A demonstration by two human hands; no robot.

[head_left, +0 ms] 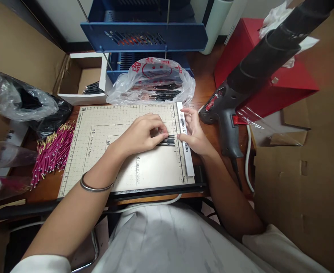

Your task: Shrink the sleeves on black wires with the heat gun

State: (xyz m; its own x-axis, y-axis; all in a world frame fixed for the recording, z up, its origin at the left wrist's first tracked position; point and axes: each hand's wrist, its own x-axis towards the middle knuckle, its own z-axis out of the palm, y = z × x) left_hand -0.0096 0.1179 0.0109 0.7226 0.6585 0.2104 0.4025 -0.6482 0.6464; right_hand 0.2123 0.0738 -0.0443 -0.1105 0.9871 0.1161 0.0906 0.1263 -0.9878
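A beige paper cutter board with printed grid lines lies in front of me. My left hand, fingers curled down, presses on a small row of black tubes lying flat on the board. My right hand rests on the white cutter rail at the board's right edge, its fingertips against the ends of the tubes. A metal bangle sits on my left wrist.
A clear plastic bag of black tubes lies behind the board. A pile of magenta wires sits left. A heat gun lies right, beside a red box. A white box and blue shelf stand behind.
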